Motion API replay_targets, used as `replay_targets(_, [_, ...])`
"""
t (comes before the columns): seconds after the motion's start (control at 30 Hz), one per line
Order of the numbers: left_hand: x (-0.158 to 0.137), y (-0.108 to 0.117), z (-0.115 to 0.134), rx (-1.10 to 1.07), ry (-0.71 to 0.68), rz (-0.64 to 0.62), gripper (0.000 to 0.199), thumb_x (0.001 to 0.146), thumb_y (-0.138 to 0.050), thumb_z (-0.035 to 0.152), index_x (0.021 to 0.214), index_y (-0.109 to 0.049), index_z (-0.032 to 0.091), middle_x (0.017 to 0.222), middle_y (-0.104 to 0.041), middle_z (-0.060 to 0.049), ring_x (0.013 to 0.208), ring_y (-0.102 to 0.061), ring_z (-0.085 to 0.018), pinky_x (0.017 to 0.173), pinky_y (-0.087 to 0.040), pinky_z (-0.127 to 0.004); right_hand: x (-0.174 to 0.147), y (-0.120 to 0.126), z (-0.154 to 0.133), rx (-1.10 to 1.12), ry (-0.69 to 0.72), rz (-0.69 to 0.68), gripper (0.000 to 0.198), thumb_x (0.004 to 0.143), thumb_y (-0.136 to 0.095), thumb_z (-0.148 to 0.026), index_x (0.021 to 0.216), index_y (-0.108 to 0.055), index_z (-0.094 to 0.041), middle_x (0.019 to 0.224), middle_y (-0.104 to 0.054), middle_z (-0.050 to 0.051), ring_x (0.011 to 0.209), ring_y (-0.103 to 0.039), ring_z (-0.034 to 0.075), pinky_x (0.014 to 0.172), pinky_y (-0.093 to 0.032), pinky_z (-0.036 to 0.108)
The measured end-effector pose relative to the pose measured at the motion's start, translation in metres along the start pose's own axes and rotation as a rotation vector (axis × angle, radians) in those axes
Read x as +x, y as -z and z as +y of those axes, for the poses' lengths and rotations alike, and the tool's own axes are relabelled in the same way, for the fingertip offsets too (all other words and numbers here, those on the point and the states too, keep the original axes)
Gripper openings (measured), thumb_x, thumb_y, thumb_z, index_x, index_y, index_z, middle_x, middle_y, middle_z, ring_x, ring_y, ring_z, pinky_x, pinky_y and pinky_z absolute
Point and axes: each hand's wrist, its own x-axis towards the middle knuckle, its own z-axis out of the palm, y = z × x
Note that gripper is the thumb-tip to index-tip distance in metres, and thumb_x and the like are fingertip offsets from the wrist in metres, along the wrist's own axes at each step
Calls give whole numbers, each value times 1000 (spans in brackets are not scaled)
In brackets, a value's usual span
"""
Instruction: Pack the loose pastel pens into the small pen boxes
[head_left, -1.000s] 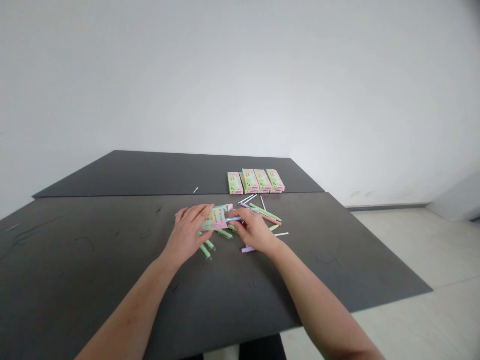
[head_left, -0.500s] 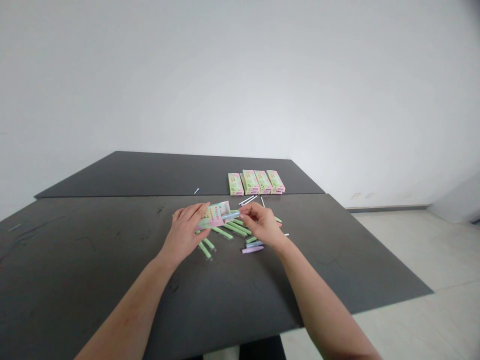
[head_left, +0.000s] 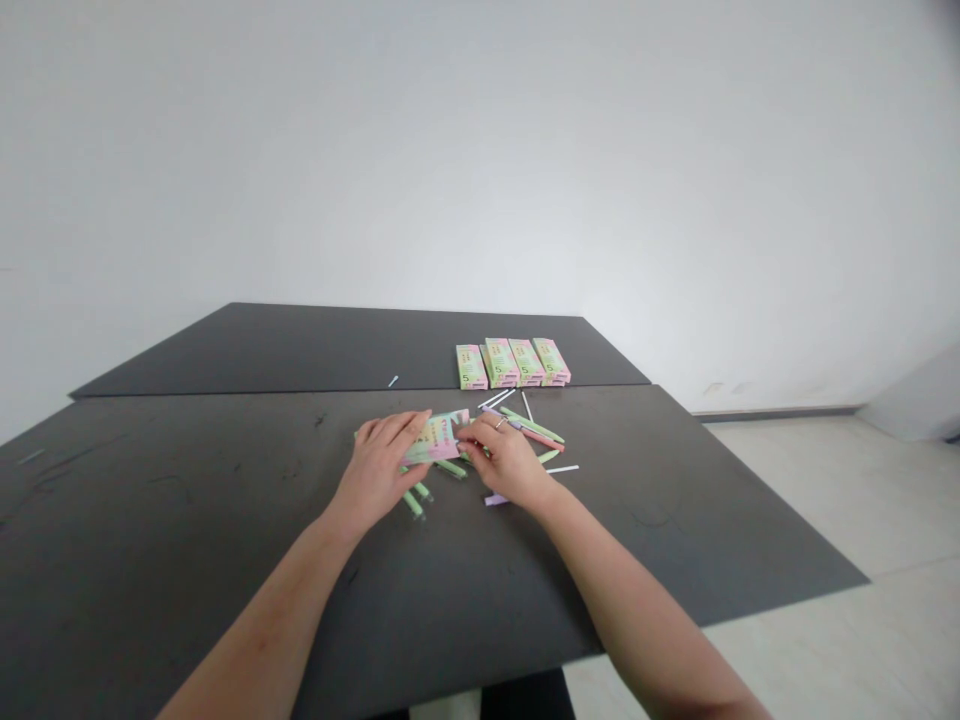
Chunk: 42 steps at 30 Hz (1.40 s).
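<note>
My left hand point(head_left: 381, 455) is closed around a small pink and green cardboard box point(head_left: 435, 440), held a little above the dark table. At the box's open right end, the fingers of my right hand point(head_left: 506, 458) are pinched together on the end of a light blue pen. Most of that pen is hidden by the box and my fingers. Several green pens point(head_left: 411, 503) lie under and around both hands. A purple pen point(head_left: 495, 500) rests below my right hand, partly covered by it. An orange-red pen point(head_left: 546, 441) lies to its right, beside another green pen point(head_left: 532, 423).
Several matching pink and green boxes point(head_left: 501, 362) stand in a row at the back of the table point(head_left: 187, 480). Thin white sticks point(head_left: 562, 469) lie around the pens. A small pale piece point(head_left: 393, 381) sits near the table seam. A white wall rises behind.
My right hand has moved left to the box's mouth, and the blue pen has gone deeper into the box. My left hand with the box has shifted slightly right.
</note>
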Motion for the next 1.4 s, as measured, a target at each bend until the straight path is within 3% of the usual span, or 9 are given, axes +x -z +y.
replay_targets(0.2, [0, 1, -1, 12, 2, -9, 60, 84, -59, 26, 140, -39, 22, 130, -57, -11, 119, -51, -27, 99, -35, -43, -3, -1, 4, -37, 4, 42, 14, 93, -55, -22, 102, -66, -22, 95, -62, 6, 89, -60, 18, 81, -49, 30])
replay_targets(0.53, [-2, -1, -6, 33, -3, 5, 59, 85, -58, 27, 140, -39, 22, 131, -56, -12, 119, -51, -28, 99, -35, -44, -1, -12, 1, -116, 58, 218, 12, 88, -59, -19, 88, -71, -21, 107, -59, 9, 100, -53, 23, 90, -44, 41])
replay_targets(0.83, [-2, -1, -5, 16, 4, 1, 59, 84, -57, 27, 141, -40, 23, 131, -57, -11, 119, -52, -28, 99, -35, -45, -2, -18, 0, -41, 15, 190, 12, 86, -57, -16, 89, -67, -22, 115, -56, 9, 113, -49, 25, 99, -37, 47])
replay_targets(1.1, [-1, -1, -5, 37, 25, -16, 59, 84, -57, 28, 140, -40, 23, 131, -57, -12, 119, -52, -28, 98, -35, -44, -1, -17, -1, -35, 35, 214, 13, 87, -56, -18, 89, -69, -21, 113, -57, 10, 111, -51, 24, 99, -40, 44])
replay_targets(1.2, [-1, 0, -3, 69, 75, 2, 59, 85, -56, 30, 140, -39, 21, 131, -56, -13, 118, -51, -29, 98, -36, -45, 2, -6, 8, 45, -63, 301, 12, 86, -58, -20, 87, -70, -20, 111, -59, 10, 107, -55, 22, 94, -44, 40])
replay_targets(1.33, [0, 1, -5, 126, 137, 66, 57, 86, -54, 32, 140, -39, 18, 128, -57, -15, 116, -53, -30, 96, -37, -45, -1, 21, 44, 91, -352, 518, 15, 84, -56, -25, 81, -69, -18, 95, -64, 8, 94, -59, 21, 83, -50, 37])
replay_targets(1.4, [1, 2, -6, 146, 165, 99, 57, 87, -53, 33, 140, -39, 18, 127, -57, -15, 116, -53, -31, 97, -37, -45, -6, 33, 66, 65, -514, 550, 18, 83, -55, -28, 85, -69, -17, 93, -65, 8, 87, -60, 21, 77, -52, 36])
